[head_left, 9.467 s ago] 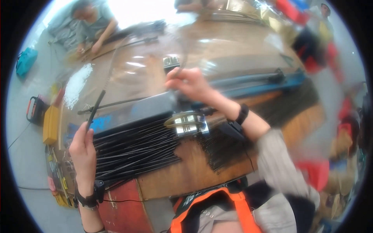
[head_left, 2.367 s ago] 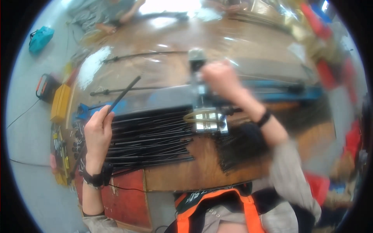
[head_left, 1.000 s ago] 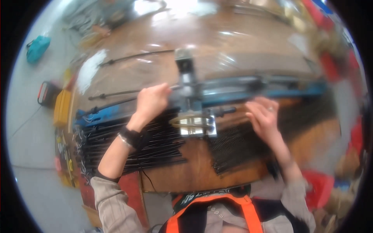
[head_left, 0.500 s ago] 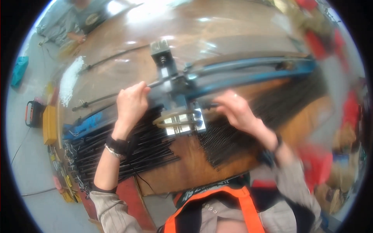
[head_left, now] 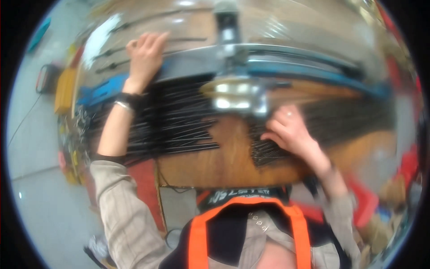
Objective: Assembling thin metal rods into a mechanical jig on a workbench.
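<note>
My left hand (head_left: 147, 58) is at the back left of the bench, its fingers curled round a thin black rod (head_left: 188, 39) that sticks out to its right. Another black rod (head_left: 107, 68) lies just below, partly behind the wrist. My right hand (head_left: 289, 127) hovers over the left ends of a pile of dark, ribbed rods (head_left: 331, 112). Its fingers are bent and the thumb stands apart, with nothing visible between them. Between the hands stands a metal clamping fixture (head_left: 239, 96) with a pale hose loop; motion blurs its details.
A bundle of smooth black rods (head_left: 174, 116) lies left of the fixture, on a brown wooden bench (head_left: 201, 172). A blue rail (head_left: 309, 71) runs right from the fixture. A yellow box (head_left: 66, 92) stands at the far left, and a red bin (head_left: 363, 201) is at the lower right.
My left hand has moved away from the fixture toward the back left, bringing a rod with it. My right hand has left the fixture and come nearer, over the ribbed rods. The whole view has shifted.
</note>
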`<state>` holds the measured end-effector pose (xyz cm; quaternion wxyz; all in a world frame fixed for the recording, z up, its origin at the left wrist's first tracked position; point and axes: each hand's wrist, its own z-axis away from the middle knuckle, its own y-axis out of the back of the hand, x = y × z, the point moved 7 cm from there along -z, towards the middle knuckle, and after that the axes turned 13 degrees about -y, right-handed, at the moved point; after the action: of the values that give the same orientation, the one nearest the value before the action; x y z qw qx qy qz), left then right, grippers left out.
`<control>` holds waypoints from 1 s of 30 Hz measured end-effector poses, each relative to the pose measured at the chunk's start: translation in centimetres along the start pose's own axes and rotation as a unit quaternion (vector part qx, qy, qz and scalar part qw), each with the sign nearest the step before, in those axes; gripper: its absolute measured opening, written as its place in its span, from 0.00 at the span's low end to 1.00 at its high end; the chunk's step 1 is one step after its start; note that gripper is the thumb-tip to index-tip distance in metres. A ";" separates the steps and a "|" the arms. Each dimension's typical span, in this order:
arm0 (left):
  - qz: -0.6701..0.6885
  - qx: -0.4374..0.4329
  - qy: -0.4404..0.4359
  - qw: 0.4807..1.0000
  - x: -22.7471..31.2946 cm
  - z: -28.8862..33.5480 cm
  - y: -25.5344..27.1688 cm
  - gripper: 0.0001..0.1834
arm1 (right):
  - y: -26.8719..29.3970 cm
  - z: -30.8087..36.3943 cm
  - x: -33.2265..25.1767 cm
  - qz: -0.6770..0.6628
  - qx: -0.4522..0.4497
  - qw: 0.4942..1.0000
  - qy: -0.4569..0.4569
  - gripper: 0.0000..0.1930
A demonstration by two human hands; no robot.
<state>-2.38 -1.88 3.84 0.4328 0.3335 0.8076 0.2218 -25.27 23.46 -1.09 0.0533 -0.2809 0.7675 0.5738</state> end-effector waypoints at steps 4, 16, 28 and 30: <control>0.105 -0.064 0.120 0.985 3.1 4.3 5.5 0.15 | 0.1 0.3 -0.5 -0.011 -0.021 1.000 0.005 0.15; 0.271 -0.167 0.173 0.932 12.9 12.6 12.1 0.10 | -0.1 -2.3 -4.5 -0.158 -0.192 0.964 -0.088 0.06; 0.373 -0.114 0.106 0.915 14.8 4.9 13.3 0.12 | -1.4 -0.4 -3.7 -0.212 -0.020 0.943 -0.257 0.07; 0.384 -0.118 0.102 0.910 15.3 4.4 13.6 0.12 | -1.4 -0.1 -3.9 -0.212 -0.034 0.944 -0.250 0.08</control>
<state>-0.11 18.80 1.91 0.2658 0.5401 0.6251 0.4969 -21.31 24.52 -0.68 0.3543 -0.2863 0.6319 0.6271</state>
